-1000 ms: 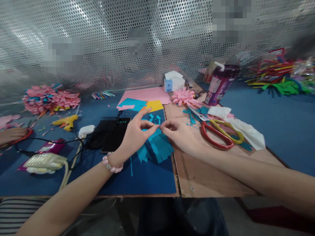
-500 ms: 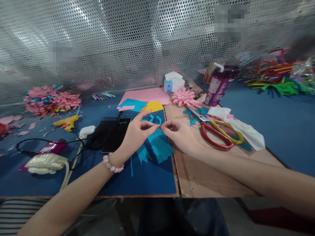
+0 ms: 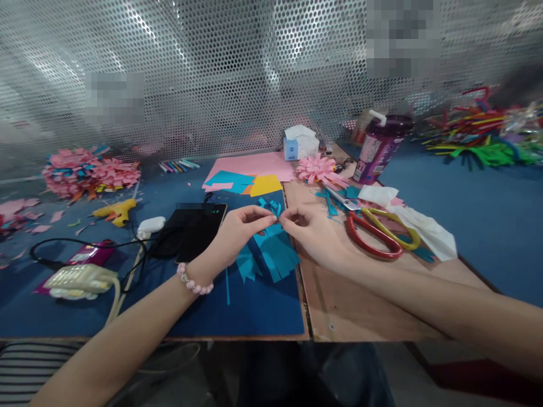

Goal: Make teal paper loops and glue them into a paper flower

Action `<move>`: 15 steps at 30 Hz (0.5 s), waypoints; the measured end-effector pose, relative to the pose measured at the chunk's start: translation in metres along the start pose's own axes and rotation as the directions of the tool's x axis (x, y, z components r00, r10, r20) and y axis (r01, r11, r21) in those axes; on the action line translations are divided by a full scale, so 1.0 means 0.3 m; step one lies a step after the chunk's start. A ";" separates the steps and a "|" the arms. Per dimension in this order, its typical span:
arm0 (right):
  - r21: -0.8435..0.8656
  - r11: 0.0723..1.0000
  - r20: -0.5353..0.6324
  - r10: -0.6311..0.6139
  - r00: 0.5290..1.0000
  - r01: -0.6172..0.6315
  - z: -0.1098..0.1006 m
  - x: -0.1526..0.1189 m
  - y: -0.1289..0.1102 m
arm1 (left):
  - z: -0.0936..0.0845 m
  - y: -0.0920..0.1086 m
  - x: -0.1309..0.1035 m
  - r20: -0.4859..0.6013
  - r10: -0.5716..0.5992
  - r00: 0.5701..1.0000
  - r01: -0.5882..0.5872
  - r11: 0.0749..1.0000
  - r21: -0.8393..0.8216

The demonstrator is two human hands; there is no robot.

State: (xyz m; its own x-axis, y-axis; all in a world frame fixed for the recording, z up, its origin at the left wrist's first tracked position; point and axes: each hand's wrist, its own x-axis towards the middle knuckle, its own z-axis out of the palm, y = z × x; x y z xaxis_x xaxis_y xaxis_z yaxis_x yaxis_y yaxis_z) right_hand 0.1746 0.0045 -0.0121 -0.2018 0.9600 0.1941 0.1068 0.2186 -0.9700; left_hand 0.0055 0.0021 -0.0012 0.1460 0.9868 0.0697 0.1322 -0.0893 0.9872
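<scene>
Over the table's seam, my left hand [image 3: 242, 230] and my right hand [image 3: 309, 227] meet at the fingertips, thumb and forefinger of each pinched together. A thin curled blue paper strip [image 3: 275, 207] shows just behind the pinch, and both hands seem to grip it; the fingertips hide the rest. Blue fringed paper pieces [image 3: 275, 254] lie on the table right below. A dark phone [image 3: 202, 233] lies beside my left wrist, which wears a pink bead bracelet. Near my right forearm rest scissors [image 3: 375, 237] with one red and one yellow handle.
Coloured paper sheets [image 3: 250, 164], a tissue box [image 3: 300, 143] and a pink paper flower [image 3: 317, 168] sit at the back. A purple cup [image 3: 379, 150] with a straw stands behind the scissors. To the left are a yellow glue gun [image 3: 116, 212], a power strip [image 3: 80, 280] and cables.
The left fingers, spread wider before, have drawn in towards the thumb. Both hands have shifted very slightly right, still joined at the fingertips.
</scene>
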 end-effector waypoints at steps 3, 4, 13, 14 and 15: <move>-0.013 1.000 -0.001 -0.007 1.000 0.007 -0.001 -0.001 -0.003 | 0.001 0.003 0.000 -0.003 0.027 1.000 -0.027 0.999 0.027; -0.018 1.000 -0.003 -0.011 1.000 0.011 -0.001 -0.002 -0.004 | 0.000 0.004 0.000 -0.002 0.036 0.999 -0.036 0.999 0.028; -0.022 0.999 -0.005 -0.035 0.999 0.035 -0.003 0.004 0.009 | -0.007 0.017 0.006 -0.034 0.174 0.984 -0.168 0.976 0.139; -0.023 0.999 -0.007 -0.032 0.999 0.032 -0.005 0.006 0.012 | -0.027 0.022 0.022 -0.054 0.203 0.978 -0.193 0.969 0.152; -0.023 0.999 -0.009 -0.027 1.000 0.027 -0.008 0.008 0.015 | -0.057 0.029 0.044 -0.085 0.233 0.969 -0.217 0.962 0.167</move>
State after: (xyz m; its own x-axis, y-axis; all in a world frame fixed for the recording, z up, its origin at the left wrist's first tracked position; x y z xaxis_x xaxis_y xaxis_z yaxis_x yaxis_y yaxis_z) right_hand 0.1768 0.0082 -0.0158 -0.1962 0.9551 0.2219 0.1240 0.2486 -0.9606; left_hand -0.0081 0.0167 0.0108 0.0891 0.9465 0.3101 0.2591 -0.3227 0.9103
